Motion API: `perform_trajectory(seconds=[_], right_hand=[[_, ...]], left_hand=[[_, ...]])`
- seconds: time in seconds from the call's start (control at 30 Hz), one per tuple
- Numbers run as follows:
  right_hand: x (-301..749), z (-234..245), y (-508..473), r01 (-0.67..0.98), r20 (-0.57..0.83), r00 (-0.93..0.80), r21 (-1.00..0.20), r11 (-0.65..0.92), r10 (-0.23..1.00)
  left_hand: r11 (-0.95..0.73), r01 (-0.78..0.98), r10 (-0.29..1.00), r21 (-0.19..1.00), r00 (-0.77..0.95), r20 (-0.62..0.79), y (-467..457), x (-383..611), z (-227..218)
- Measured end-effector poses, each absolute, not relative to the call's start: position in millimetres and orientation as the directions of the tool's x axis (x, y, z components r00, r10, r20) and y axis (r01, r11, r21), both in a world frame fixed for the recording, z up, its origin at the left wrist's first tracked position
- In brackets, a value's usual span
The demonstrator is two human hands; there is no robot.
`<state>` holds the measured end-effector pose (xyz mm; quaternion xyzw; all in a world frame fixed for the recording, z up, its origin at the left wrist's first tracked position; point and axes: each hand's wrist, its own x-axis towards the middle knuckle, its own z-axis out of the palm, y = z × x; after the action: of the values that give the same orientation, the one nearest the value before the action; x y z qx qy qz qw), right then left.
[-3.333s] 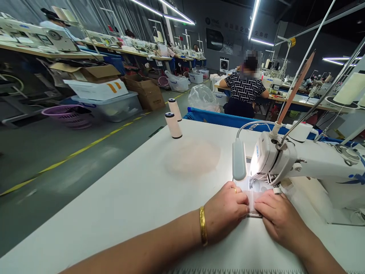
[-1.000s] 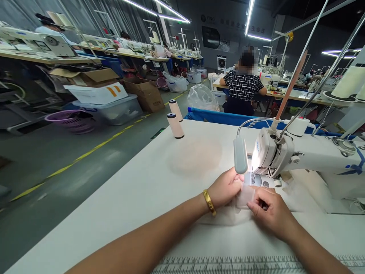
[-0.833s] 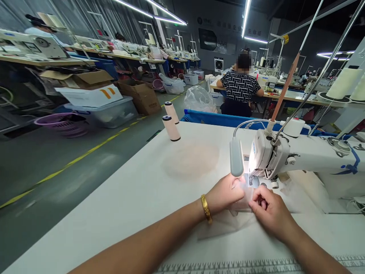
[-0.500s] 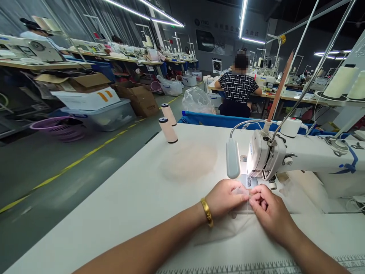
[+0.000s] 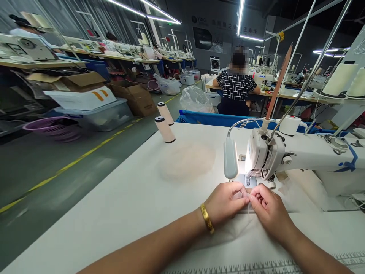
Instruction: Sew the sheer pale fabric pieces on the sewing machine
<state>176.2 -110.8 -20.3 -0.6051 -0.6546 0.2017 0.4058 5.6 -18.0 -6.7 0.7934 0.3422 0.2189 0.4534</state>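
Note:
My left hand (image 5: 226, 202) and my right hand (image 5: 269, 211) meet fingertip to fingertip just in front of the sewing machine (image 5: 262, 152). Both are closed in a pinch on a piece of sheer, pale fabric (image 5: 234, 228), which hangs from the fingers onto the white table. A thin strand or fabric edge dangles between the hands. Behind the fingertips are the machine's presser foot and metal plate (image 5: 251, 181), lit by a small lamp (image 5: 230, 158). The fabric is so see-through that its outline is hard to follow.
Two pale thread cones (image 5: 164, 130) stand at the table's far left edge, near a round patch of sheer pale material (image 5: 186, 161). A ruler strip (image 5: 256, 265) runs along the front. A person (image 5: 236, 83) sits at another machine ahead, beyond a blue cloth edge (image 5: 205, 118).
The view has shifted slightly. My hands stay together with the fabric between them; the fingertips have drawn a little closer and the strand hangs differently.

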Motion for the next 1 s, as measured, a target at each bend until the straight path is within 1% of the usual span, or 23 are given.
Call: perform_trajectory(seconds=[0.1,0.13,0.2,0.27,0.37,0.5,0.67,0.87,0.93,1.0], right_hand=[[176.8,-21.1,-110.3,0.639,0.301,0.054,-0.743,0.198,0.952],[177.0,-21.3,-110.0,0.644,0.305,0.053,-0.738,0.201,0.951],[177.1,-21.3,-109.6,0.660,0.319,0.055,-0.723,0.206,0.946],[177.1,-21.3,-109.1,0.673,0.338,0.059,-0.708,0.213,0.939],[177.2,-21.9,-108.6,0.682,0.355,0.063,-0.698,0.220,0.933],[177.9,-23.4,-108.5,0.688,0.343,0.064,-0.696,0.208,0.937],[178.6,-23.9,-108.7,0.694,0.347,0.045,-0.686,0.220,0.937],[179.1,-23.4,-110.0,0.712,0.355,0.053,-0.669,0.214,0.933],[179.3,-24.4,-109.8,0.721,0.358,0.051,-0.659,0.214,0.932],[179.2,-25.8,-108.6,0.741,0.359,0.041,-0.637,0.213,0.932]], left_hand=[[-0.388,0.263,0.720,0.883,0.684,0.113,-19.2,7.2,-3.3],[-0.372,0.234,0.716,0.898,0.689,0.117,-19.5,7.8,-2.8],[-0.301,0.213,0.718,0.929,0.692,0.074,-20.1,9.0,-2.8],[-0.241,0.242,0.737,0.940,0.675,0.015,-20.7,9.8,-3.6],[-0.218,0.291,0.755,0.932,0.655,-0.028,-21.3,10.2,-4.7],[-0.223,0.285,0.755,0.932,0.655,-0.020,-21.3,10.6,-5.1],[-0.238,0.271,0.705,0.933,0.708,-0.026,-20.2,10.1,-4.6],[-0.237,0.286,0.691,0.929,0.722,-0.046,-17.1,7.4,-2.4],[-0.284,0.295,0.685,0.912,0.728,-0.022,-16.3,7.3,-3.8],[-0.411,0.318,0.690,0.855,0.721,0.064,-16.2,8.2,-7.3]])
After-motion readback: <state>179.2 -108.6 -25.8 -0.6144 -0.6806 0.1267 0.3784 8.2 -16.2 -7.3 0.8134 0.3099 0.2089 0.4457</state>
